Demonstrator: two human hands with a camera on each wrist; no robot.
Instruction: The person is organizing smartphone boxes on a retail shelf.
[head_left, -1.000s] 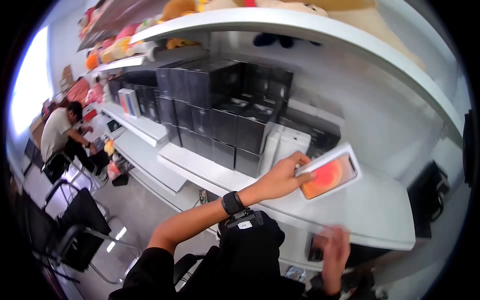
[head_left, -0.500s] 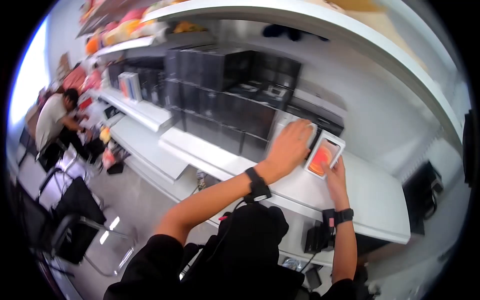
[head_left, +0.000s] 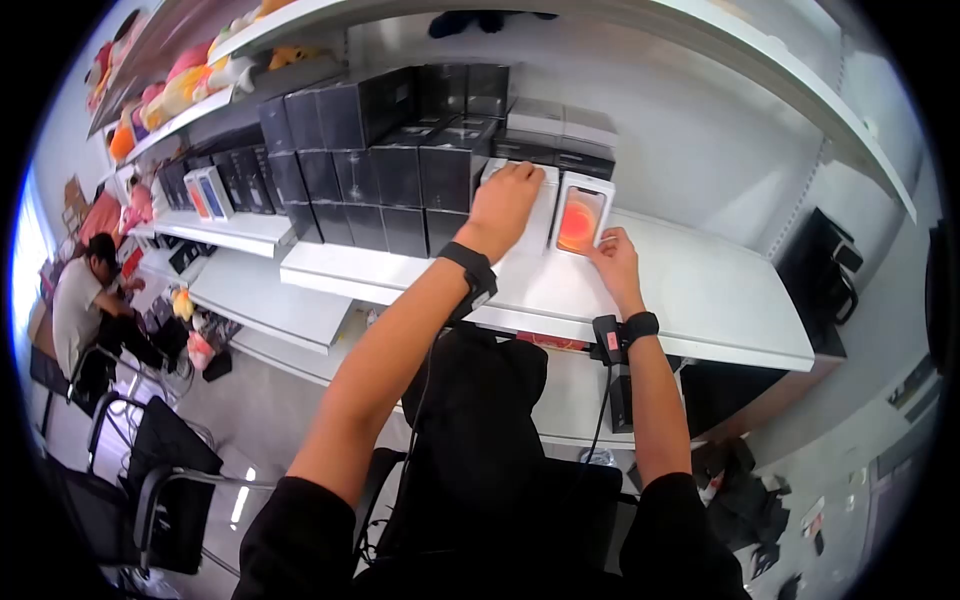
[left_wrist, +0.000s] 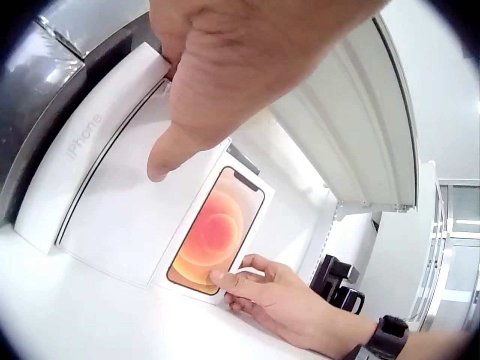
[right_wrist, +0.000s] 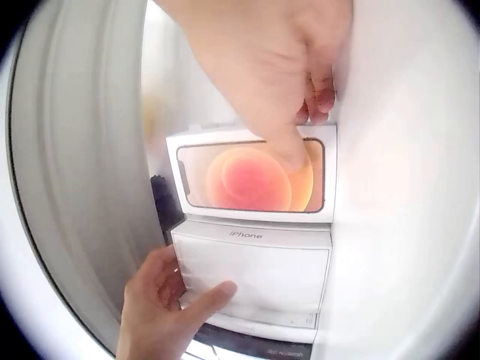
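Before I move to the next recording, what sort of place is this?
Likely a shop or stockroom: stacked black boxes and a phone-picture box stand on a white shelf, and what look like plush toys sit higher up.

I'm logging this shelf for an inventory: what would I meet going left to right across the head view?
Seated person, slim upright boxes, stacked black boxes, wearer's left hand, orange-pictured phone box, wearer's right hand, black object with a handle.
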